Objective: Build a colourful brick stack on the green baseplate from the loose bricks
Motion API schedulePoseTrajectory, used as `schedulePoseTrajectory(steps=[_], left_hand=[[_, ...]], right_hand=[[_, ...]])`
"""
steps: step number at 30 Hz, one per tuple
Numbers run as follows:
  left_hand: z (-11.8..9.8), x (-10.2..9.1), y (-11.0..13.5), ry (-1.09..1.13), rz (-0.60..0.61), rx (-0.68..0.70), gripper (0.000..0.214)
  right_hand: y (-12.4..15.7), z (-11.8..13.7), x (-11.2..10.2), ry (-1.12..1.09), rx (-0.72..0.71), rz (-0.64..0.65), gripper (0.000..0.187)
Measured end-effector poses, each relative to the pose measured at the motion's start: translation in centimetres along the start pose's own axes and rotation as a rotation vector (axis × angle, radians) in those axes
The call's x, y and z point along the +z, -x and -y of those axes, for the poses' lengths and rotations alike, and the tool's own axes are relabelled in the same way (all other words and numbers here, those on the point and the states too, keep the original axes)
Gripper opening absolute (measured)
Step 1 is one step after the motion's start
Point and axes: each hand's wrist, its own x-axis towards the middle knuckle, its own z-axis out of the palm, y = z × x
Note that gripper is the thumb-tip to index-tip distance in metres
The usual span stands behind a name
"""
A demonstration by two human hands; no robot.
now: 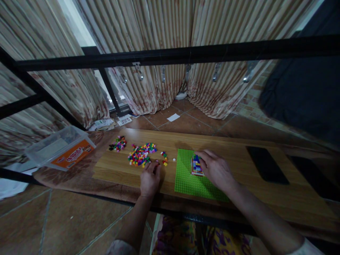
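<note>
Left hand (150, 179): thumb and fingertips bunched close together at the near right edge of the main pile (142, 153). Can't tell whether a brick is pinched there; too small and dark.

Right hand (216, 169): fingers bent over the right side of the build (197, 162), covering part of it. Contact looks likely, but can't tell if it's a grip or just a rest.

Build sits on the green plate (185, 180), toward its far side. Blue, white and some yellow on top, red and white along the near edge. Right forearm crosses the plate's near right part.

Main pile is mixed colours, loose, left of the plate. Small cluster (164, 158) just right of it, red, green and yellow showing. One white brick (174, 159) alone between cluster and plate. Second, smaller pile (119, 143) further left, darker mix.

All of that is on the wood board (164, 137). Black slab (267, 165) lies on the board right of the plate; another dark slab (315, 175) further right.

Clear bin (44, 148) with orange label (73, 155) is left of the board, on brown cloth (106, 186).

Beyond: black rail (172, 55) with metal hooks, striped curtains (159, 32), white paper (173, 117) on the tiles.
</note>
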Motion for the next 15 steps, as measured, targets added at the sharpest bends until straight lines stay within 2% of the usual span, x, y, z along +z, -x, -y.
schedulePoseTrajectory(steps=[3,6,10,15], left_hand=[[0.1,0.0,0.0,-0.011,0.006,0.006,0.011],[0.1,0.1,0.0,-0.011,0.001,0.015,0.011],[0.2,0.1,0.1,0.001,-0.020,0.019,0.011],[0.2,0.2,0.1,0.007,-0.017,0.021,0.012]], right_hand=[[0.3,-0.2,-0.1,-0.025,0.004,-0.049,0.031],[0.1,-0.8,-0.8,-0.036,0.015,-0.040,0.033],[-0.3,-1.9,-1.6,-0.049,-0.006,0.042,0.045],[-0.7,-2.1,-1.4,-0.044,-0.104,0.198,0.063]])
